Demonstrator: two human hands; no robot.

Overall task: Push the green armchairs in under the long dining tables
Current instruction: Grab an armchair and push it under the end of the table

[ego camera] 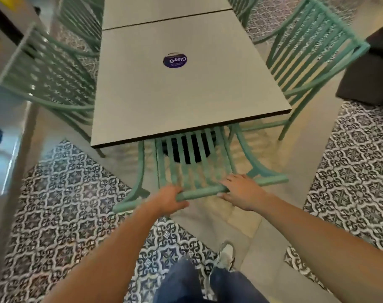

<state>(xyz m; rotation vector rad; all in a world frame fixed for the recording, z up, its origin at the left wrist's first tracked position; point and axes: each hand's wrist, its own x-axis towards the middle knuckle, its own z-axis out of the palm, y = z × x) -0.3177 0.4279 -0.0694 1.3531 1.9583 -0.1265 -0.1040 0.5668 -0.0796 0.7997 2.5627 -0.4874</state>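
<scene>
We are standing at the near end of the table (186,92), and both our hands are gripping the top rail of the end chair (192,171). Our left hand (168,199) is curling round the rail left of its middle, fingers over the far side, thumb under. Our right hand (241,191) is wrapping the rail right of middle, fingers narrow around it. The chair's seat is sitting partly under the table's near edge, slats running in beneath the dark rim, while the back and both armrests are sticking out toward us. A purple sticker (175,60) is lying on the tabletop, mid-width. A left chair (50,68) is standing along the table's left edge and a right chair (313,51) along the right edge, its legs just beside the near right corner. Patterned tiles (61,193) are flanking a plain floor strip under the chair. Our shoe (226,254) is planted well behind it.
</scene>
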